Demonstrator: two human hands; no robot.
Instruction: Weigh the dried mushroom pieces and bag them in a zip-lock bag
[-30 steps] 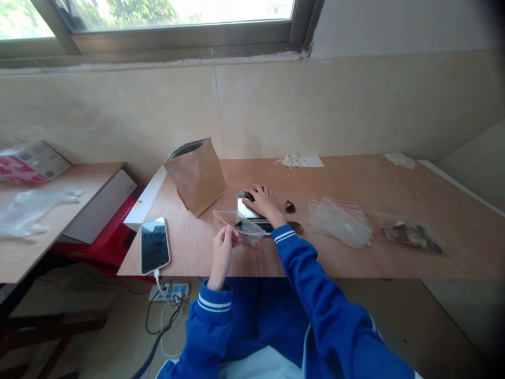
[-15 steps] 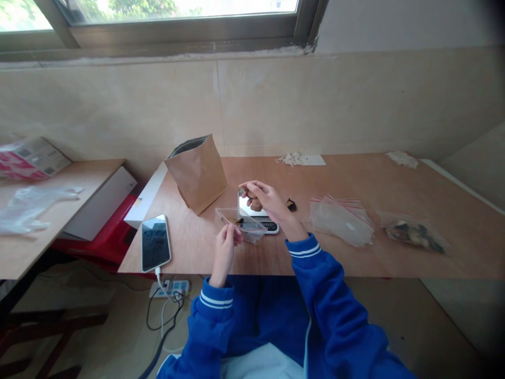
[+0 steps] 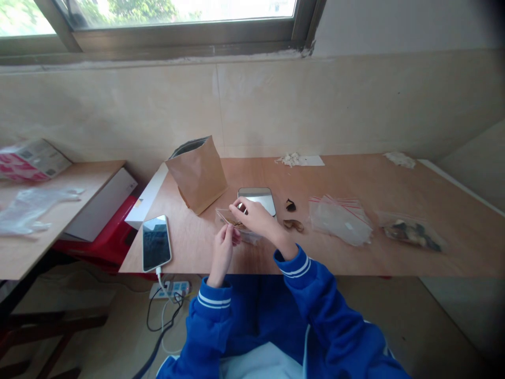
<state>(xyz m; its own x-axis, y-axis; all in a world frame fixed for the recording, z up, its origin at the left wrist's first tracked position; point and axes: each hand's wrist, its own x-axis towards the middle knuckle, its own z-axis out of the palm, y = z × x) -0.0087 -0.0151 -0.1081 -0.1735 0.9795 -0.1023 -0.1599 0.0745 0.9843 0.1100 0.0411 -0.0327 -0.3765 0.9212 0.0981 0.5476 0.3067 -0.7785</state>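
Small clear zip bag [image 3: 236, 223], thin glossy plastic, was held just above the plywood table [image 3: 355, 258], in front of a flat scale [image 3: 257, 200] with a mirror-bright steel plate. Left hand [image 3: 224, 247] pinched the bag's near edge, forearm raised from the table edge, blue sleeve with white cuff stripes. Right hand [image 3: 252, 218] was at the bag's mouth, fingers bunched together; what they pinched could not be told. Two dark curled pieces [image 3: 292, 216] lay just right of the scale. Further right: a stack of empty red-striped zip bags [image 3: 339, 218], then a filled bag [image 3: 410, 231]. Matte kraft paper bag [image 3: 197, 173] stood upright, left. Phone [image 3: 155, 242] lay screen up, cable attached. No legible writing anywhere.
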